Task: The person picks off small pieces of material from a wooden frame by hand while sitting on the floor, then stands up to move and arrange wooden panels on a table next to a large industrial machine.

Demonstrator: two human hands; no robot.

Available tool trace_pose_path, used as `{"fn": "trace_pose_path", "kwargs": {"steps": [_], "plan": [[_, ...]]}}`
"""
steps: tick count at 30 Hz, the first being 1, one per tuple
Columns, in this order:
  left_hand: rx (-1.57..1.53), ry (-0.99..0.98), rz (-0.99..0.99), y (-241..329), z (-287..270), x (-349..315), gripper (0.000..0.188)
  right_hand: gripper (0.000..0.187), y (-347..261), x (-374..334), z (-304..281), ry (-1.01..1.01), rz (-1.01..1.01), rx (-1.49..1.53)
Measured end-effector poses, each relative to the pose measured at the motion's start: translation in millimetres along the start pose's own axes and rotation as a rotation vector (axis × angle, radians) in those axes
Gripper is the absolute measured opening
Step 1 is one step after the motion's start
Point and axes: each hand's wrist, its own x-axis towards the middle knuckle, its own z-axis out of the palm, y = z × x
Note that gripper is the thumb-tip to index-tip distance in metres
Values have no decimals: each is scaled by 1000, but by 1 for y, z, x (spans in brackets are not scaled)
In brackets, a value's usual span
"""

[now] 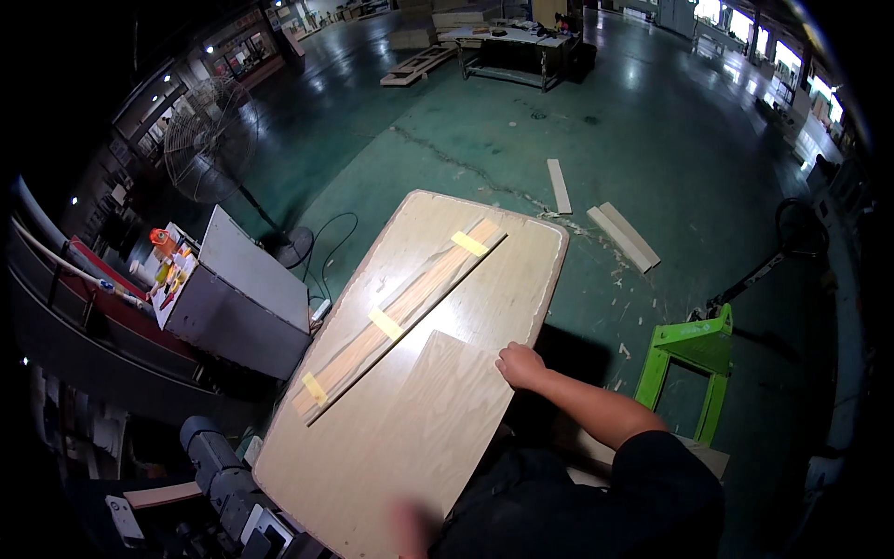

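A flat wood panel (452, 391) with visible grain lies on the pale round-cornered tabletop (521, 279). At the panel's far right corner, my right hand (521, 365) is closed over the edge. My left hand (408, 526) is a blur near the panel's close end, at the lower edge of the view; its fingers cannot be made out. Beyond the panel, a bundle of long thin wood strips (424, 291) rests diagonally across the tabletop, bound with yellow tape (386, 323) in three places.
Left of the tabletop stand a grey cabinet (247, 293) and a pedestal fan (212, 140); a motor (216, 466) sits at the lower left. Wood boards (624, 238) and scraps lie on the green floor. A green pallet jack (694, 340) is at right, a workbench (512, 37) far back.
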Motion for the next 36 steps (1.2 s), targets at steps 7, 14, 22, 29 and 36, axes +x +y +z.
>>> {"fn": "trace_pose_path", "kwargs": {"steps": [7,14,22,29,36], "plan": [[-8,47,83,-22,7,11,21,32,5,-1,-1,-20,-3,-13],[122,157,167,-121,24,67,24,40,-3,-17,-31,-135,102,-102],[-415,180,-201,-40,-80,120,32,43,-11,-35,-49,-174,265,9],[-369,-17,-234,-5,-133,118,59,44,3,-30,-23,-108,318,180],[-344,-32,-205,-34,-123,129,59,48,7,-17,-9,-80,313,162]]}}
